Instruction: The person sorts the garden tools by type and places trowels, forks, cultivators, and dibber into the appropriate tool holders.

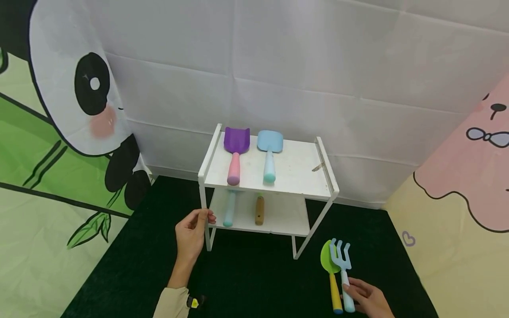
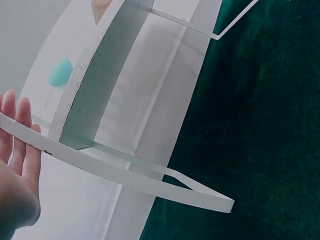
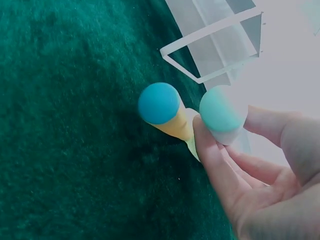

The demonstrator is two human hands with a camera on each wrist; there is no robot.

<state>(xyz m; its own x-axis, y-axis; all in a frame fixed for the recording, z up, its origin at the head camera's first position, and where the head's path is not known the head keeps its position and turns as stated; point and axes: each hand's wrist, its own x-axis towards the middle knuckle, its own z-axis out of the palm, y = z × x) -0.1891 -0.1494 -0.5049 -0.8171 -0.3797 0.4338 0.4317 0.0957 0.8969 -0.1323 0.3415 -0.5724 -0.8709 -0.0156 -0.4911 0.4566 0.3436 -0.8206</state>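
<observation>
My left hand (image 1: 191, 234) grips the front left post of a small white two-tier rack (image 1: 294, 168); in the left wrist view its fingers (image 2: 32, 155) lie behind the post. At the lower right, my right hand (image 1: 367, 298) pinches the pale handle of a light blue toy garden fork (image 1: 345, 260), tines pointing away. A green toy trowel (image 1: 333, 287) with a yellow handle is right beside the fork, whose tines overlap its blade in the head view. The right wrist view shows the fork's mint handle end (image 3: 220, 110) between thumb and fingers, next to the trowel's blue end (image 3: 159, 103).
A purple toy shovel (image 1: 237, 141) with a pink handle and a light blue shovel (image 1: 270, 141) lie on the top shelf. Below, a pale blue handle (image 1: 229, 210) and a brown handle (image 1: 260, 211) show on the lower shelf. Dark green carpet (image 1: 246, 274) surrounds the rack; printed cloth walls stand behind.
</observation>
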